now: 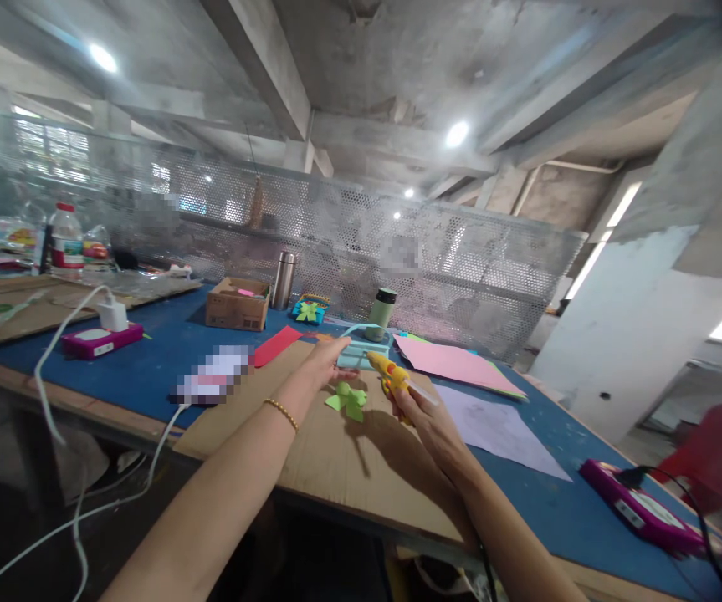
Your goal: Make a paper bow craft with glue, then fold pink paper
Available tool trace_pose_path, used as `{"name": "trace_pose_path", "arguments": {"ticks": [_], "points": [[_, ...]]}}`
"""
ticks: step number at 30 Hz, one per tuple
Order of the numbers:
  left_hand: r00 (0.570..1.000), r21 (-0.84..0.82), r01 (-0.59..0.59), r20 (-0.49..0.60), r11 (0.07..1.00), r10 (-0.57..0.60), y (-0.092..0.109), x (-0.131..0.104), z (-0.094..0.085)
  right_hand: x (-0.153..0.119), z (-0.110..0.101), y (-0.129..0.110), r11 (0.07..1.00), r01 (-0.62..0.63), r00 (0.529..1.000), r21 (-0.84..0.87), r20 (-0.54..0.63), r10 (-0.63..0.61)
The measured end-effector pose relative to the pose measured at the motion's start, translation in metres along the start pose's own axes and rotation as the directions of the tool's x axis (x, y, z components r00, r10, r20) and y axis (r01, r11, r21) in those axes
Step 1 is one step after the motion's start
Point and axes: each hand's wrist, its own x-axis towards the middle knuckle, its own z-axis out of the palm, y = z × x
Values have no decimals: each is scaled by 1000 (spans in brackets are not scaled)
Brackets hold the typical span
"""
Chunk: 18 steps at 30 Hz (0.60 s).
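Observation:
My right hand [422,411] is wrapped round a yellow hot glue gun [391,374] with a clear glue stick at its back. The gun's nozzle points left, right at the front side of a light blue paper basket [354,354] with a thin arched handle. At the basket's left end, my left hand [330,361] grips it, the fingers partly out of sight. A bright green paper bow [349,400] lies just below, on a brown cardboard sheet [329,460]. Whether the nozzle touches the basket I cannot tell.
Behind stand a cardboard box [238,304], a steel flask [284,281], a blue basket with a green bow [309,309] and a green bottle [381,314]. Pink paper [454,364] and lilac paper [502,426] lie right. Purple power strips [640,506] and cables flank the table.

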Motion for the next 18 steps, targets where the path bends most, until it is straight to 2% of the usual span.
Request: {"name": "trace_pose_path", "arguments": {"ticks": [3, 10, 18], "points": [[999, 25, -30, -41, 999, 31, 1, -2, 3, 1, 0, -1, 1000, 0, 1000, -2, -2, 0], [997, 34, -57, -58, 998, 59, 2, -7, 6, 0, 0, -3, 999, -32, 999, 4, -4, 32], [997, 23, -41, -60, 999, 43, 1, -4, 4, 0, 1, -2, 999, -38, 999, -12, 26, 39]]}}
